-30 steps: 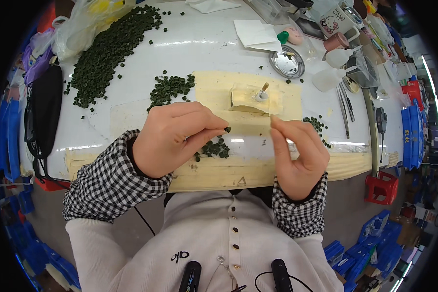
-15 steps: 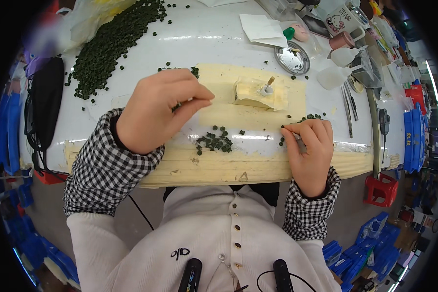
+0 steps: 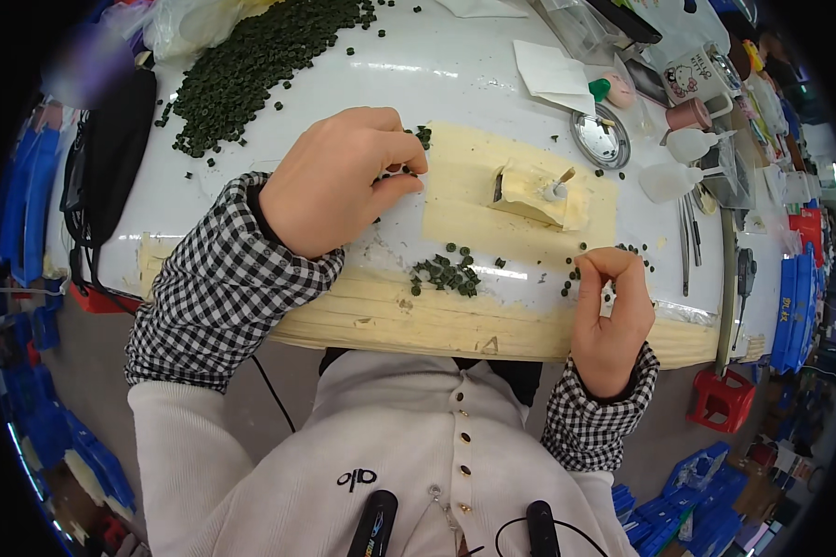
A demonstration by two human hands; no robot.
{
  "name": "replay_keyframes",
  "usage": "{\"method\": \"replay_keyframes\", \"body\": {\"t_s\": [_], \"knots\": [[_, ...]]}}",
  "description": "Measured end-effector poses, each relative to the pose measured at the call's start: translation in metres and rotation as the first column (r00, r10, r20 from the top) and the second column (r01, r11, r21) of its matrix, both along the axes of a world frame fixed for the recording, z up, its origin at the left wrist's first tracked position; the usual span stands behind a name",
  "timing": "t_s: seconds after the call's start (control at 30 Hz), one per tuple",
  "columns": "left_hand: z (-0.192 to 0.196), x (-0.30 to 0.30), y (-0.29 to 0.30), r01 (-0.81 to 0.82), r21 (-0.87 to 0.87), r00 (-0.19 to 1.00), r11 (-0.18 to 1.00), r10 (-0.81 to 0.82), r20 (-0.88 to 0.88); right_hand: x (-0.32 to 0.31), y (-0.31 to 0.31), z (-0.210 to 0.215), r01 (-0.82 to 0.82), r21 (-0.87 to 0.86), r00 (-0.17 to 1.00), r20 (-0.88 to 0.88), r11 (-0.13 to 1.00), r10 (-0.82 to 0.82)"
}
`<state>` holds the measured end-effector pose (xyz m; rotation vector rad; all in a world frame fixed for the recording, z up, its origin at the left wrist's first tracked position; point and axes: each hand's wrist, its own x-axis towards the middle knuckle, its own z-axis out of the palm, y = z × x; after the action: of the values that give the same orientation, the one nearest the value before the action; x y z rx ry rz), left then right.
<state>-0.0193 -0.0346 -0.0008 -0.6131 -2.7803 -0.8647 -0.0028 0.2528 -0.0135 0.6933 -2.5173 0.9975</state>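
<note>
My left hand (image 3: 339,181) hovers over the table at left of centre, thumb and forefinger drawn together. Small dark green pieces show in the gap behind its fingertips; whether it pinches one is hidden. At the right, my right hand (image 3: 613,311) is closed in a pinch beside several loose green pieces (image 3: 567,285); what its fingertips hold is too small to tell. Between the hands lies a small pile of dark green pieces (image 3: 446,276). Beyond it, a tape-covered block (image 3: 529,197) sits on a yellowish taped patch (image 3: 455,209), a white nozzle with a brown tip (image 3: 556,189) on top.
A large heap of dark green pieces (image 3: 260,74) spreads at the far left, near a black pouch (image 3: 121,153). Toward the right are a round metal dish (image 3: 599,141), white squeeze bottles (image 3: 669,183), tweezers (image 3: 685,246) and a mug (image 3: 697,79). Yellow tape covers the table's front edge (image 3: 418,325).
The view has shifted, so the table's things appear farther right. My left hand has come down nearer the green pieces at the taped patch's left edge. My right hand keeps its pinch.
</note>
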Motion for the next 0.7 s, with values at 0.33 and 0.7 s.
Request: {"method": "replay_keyframes", "body": {"t_s": [0.33, 0.7], "knots": [[-0.007, -0.003, 0.004, -0.006, -0.071, 0.979, 0.997, -0.008, -0.202, 0.016, -0.013, 0.004, 0.059, -0.456, 0.934, 0.340, 0.888, 0.113], [0.004, 0.013, 0.025, -0.122, 0.704, 0.834, 0.700, -0.312, 0.455, 0.017, -0.019, 0.005, 0.087, -0.585, 0.874, 0.433, 0.807, 0.220]]}}
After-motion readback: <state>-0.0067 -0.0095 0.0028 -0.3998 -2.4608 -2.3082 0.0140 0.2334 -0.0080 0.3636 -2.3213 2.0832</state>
